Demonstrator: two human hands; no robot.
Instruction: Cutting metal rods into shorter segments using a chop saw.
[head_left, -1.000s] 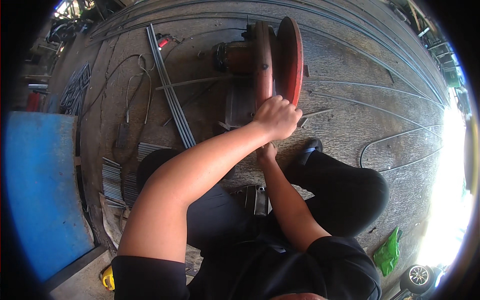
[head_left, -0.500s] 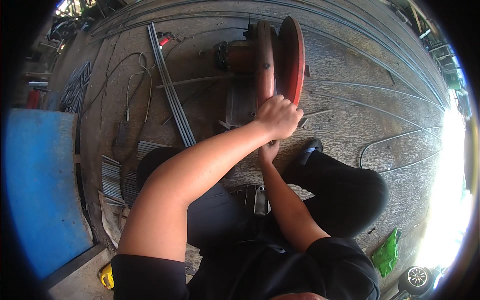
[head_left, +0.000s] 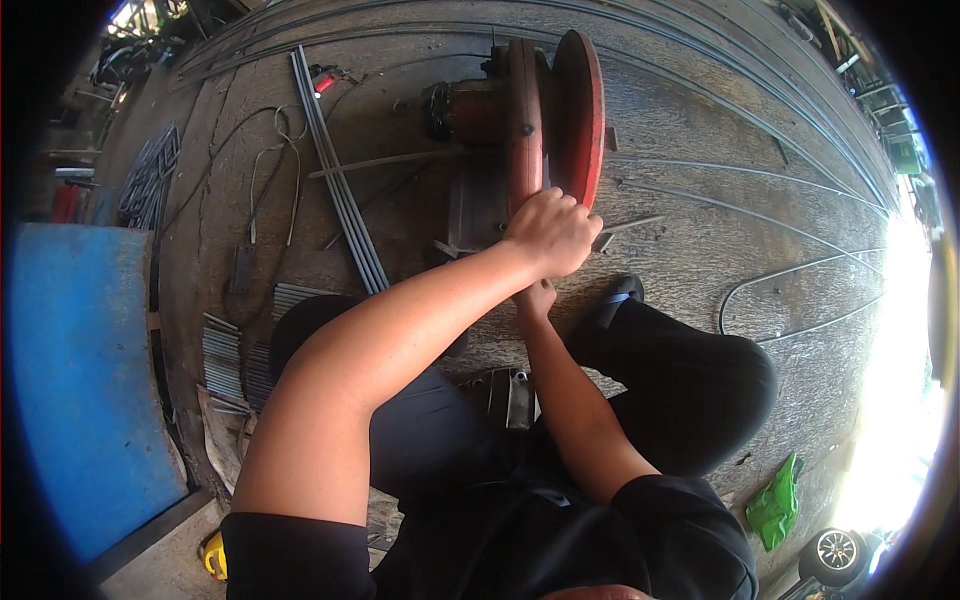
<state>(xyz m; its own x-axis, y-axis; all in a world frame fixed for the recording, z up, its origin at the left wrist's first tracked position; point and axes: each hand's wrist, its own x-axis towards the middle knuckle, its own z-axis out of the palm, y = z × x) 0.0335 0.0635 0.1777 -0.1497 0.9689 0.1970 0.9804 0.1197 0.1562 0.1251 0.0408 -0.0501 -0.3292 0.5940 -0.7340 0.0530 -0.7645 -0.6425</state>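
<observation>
At centre, left hand (head_left: 554, 235) clenched on red saw (head_left: 526, 125), presumably for leverage; right hand (head_left: 536, 298) nearer, finger state indeterminable.

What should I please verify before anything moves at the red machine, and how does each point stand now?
1. Left hand closed at the near end of the red machine: ok.
2. Right hand gripping firmly: cannot tell; it is mostly hidden beneath the left.
3. Gloves on both hands: not ok; they are bare.
4. Red machine stopped: cannot tell from these views.
5. Bundle of grey rods apart from both hands: ok, it lies to their left.
6. Green bag away from both hands: ok.
</observation>
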